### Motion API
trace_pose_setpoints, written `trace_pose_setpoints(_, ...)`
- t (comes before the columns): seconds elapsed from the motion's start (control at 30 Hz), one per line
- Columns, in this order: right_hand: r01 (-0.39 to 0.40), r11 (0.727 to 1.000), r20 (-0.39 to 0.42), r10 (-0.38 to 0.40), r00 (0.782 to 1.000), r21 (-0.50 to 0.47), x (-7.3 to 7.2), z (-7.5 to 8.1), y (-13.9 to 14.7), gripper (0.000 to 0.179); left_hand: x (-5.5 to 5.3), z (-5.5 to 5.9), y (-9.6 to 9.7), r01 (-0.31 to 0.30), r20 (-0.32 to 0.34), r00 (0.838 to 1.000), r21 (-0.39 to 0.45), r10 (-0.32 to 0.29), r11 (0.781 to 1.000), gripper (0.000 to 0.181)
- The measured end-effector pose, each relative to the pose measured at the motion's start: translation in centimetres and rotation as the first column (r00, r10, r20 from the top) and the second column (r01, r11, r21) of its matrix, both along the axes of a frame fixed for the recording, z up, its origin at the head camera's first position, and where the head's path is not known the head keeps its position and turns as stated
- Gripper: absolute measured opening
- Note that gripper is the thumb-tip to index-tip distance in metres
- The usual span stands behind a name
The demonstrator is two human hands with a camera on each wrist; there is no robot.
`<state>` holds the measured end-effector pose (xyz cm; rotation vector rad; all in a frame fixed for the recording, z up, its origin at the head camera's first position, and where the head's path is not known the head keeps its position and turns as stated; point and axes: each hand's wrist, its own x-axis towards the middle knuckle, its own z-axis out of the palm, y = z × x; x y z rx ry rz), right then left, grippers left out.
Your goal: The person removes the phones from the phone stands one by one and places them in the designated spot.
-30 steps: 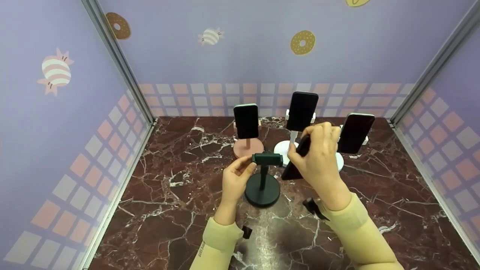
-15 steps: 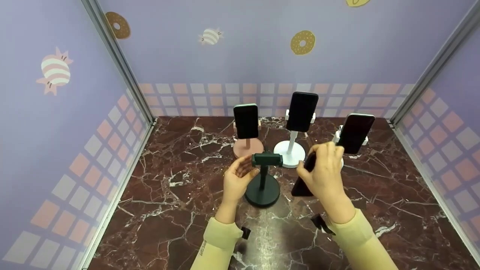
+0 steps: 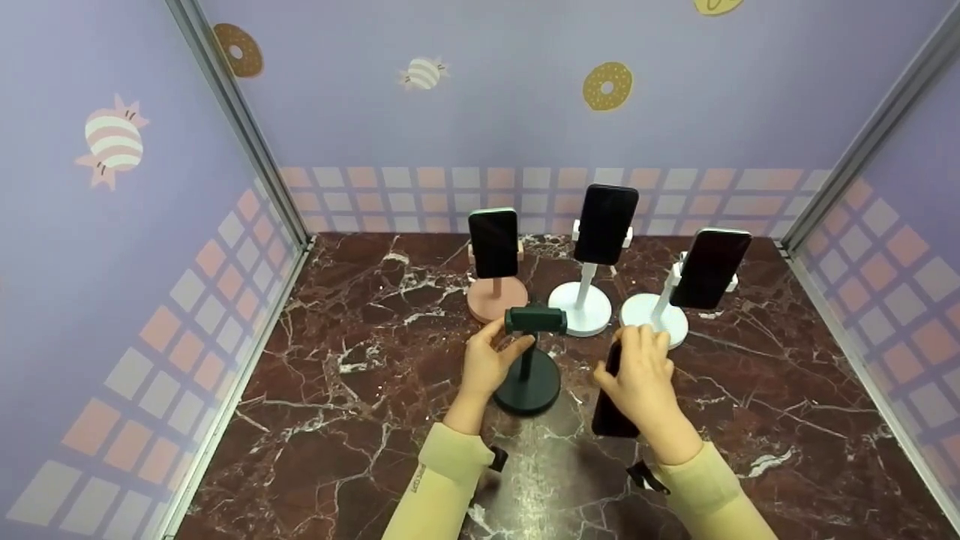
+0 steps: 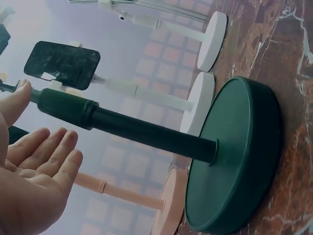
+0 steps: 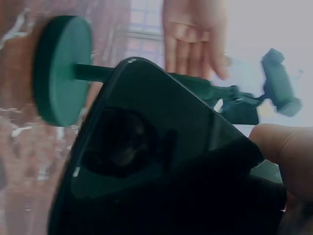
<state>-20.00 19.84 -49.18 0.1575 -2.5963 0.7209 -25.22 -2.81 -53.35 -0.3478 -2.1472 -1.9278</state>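
In the head view, my right hand (image 3: 643, 379) grips a black phone (image 3: 613, 411) by its upper part, low to the right of a dark green phone stand (image 3: 527, 386). The phone's glossy screen (image 5: 132, 147) fills much of the right wrist view, with the thumb at its edge. My left hand (image 3: 486, 366) is beside the green stand's neck, just below its clamp (image 3: 535, 320). Seen from the left wrist, the fingers (image 4: 54, 152) are fairly straight and the thumb lies near the top of the green stem (image 4: 146, 133).
Behind stand a pink phone stand (image 3: 497, 300) and two white ones, at the middle (image 3: 580, 309) and right (image 3: 652, 319), each bearing a phone. The marble-patterned table (image 3: 337, 420) is bounded by purple panels (image 3: 517, 112) at the back and both sides.
My right hand has brought the black phone down and toward me, away from the middle white stand. My left hand has shifted slightly right along the green stand.
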Motion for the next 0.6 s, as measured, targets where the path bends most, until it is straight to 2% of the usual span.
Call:
trace_pose_setpoints(0.1,0.005,1.000,0.081,-0.005,0.997,0.011,-0.2,-1.1,0.3,0.042,0.1,0.5,0.4,-0.008,-0.002,1.000,-0.026,0.008,1.000,0.031)
trace_pose_setpoints(0.23,0.002,1.000,0.143,-0.005,0.990,0.018,-0.5,-2.4,0.6,0.044,0.3,1.1,0.9,-0.023,-0.025,0.999,-0.043,0.022,0.999,0.020)
trace_pose_setpoints(0.33,0.001,1.000,0.172,-0.005,0.985,0.021,-0.7,-3.3,0.8,0.044,0.0,0.8,1.0,-0.034,-0.046,0.998,-0.032,0.032,0.999,0.016)
trace_pose_setpoints(0.5,0.018,0.999,0.224,-0.024,0.974,0.031,-1.1,-4.7,1.2,0.045,-0.4,-0.1,0.9,-0.029,-0.040,0.999,0.002,0.029,1.000,0.018)
trace_pose_setpoints(0.6,0.021,0.999,0.246,-0.031,0.969,0.044,-1.4,-5.4,1.4,0.046,-0.5,-0.5,0.9,-0.031,-0.043,0.999,-0.012,0.030,0.999,0.017)
